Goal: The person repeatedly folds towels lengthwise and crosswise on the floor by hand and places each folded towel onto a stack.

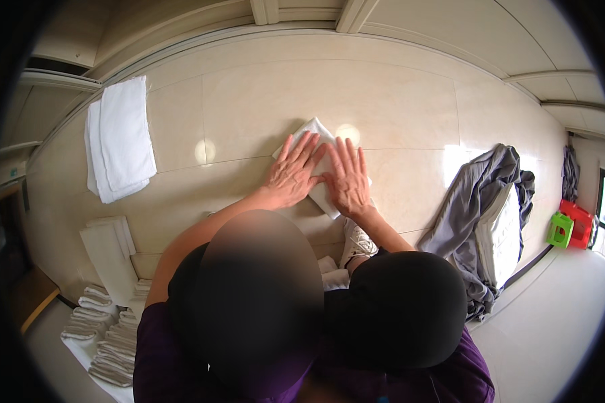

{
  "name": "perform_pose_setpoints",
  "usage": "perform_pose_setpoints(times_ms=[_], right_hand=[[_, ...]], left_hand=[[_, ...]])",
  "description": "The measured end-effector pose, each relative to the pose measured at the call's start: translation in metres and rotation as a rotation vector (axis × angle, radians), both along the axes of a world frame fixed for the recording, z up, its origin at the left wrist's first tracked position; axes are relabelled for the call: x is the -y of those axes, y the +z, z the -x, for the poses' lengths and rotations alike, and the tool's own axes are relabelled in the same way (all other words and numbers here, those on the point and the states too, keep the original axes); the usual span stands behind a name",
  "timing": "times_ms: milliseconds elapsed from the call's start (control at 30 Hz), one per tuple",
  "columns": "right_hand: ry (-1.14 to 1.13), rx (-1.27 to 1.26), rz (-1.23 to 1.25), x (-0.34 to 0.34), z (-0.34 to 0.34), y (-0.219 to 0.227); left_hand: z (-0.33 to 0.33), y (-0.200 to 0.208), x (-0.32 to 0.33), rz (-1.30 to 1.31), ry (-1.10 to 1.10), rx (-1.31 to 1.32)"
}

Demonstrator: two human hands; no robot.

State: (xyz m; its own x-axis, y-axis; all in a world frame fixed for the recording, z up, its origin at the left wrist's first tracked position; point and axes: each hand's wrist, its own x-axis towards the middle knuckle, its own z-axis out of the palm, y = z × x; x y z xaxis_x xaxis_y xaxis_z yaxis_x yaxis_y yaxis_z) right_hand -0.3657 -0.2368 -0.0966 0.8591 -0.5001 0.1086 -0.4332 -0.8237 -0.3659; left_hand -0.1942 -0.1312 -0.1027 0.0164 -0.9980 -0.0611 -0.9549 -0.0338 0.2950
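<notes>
A small folded white cloth (324,200) lies on the beige tiled floor in front of me, turned so one corner points away. My left hand (290,171) lies flat across its left part, fingers stretched forward and a little apart. On the right part rests my right hand (347,180), also flat with extended fingers. The two thumbs meet near the middle of the cloth. Most of the cloth is hidden under both palms; only its far corner and near edge show.
Several flat white towels (124,138) overlap on the floor at the left. Rolled or folded white cloths (114,346) are stacked at the lower left. Grey fabric (467,195) drapes by a white stack (501,235) at the right. Beyond sit red (575,221) and green (559,230) plastic items. My white shoe (357,242) is close behind the hands.
</notes>
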Motion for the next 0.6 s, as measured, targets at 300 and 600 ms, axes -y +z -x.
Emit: perform_pose_setpoints(times_ms=[300,600], right_hand=[[-0.263,-0.044,-0.526,0.021,-0.012,-0.017],[-0.462,0.112,-1.762,0.009,-0.021,0.036]], left_hand=[[-0.011,-0.007,-0.015,0.047,-0.004,-0.081],[0.002,0.007,-0.074,0.040,1.003,-1.274]])
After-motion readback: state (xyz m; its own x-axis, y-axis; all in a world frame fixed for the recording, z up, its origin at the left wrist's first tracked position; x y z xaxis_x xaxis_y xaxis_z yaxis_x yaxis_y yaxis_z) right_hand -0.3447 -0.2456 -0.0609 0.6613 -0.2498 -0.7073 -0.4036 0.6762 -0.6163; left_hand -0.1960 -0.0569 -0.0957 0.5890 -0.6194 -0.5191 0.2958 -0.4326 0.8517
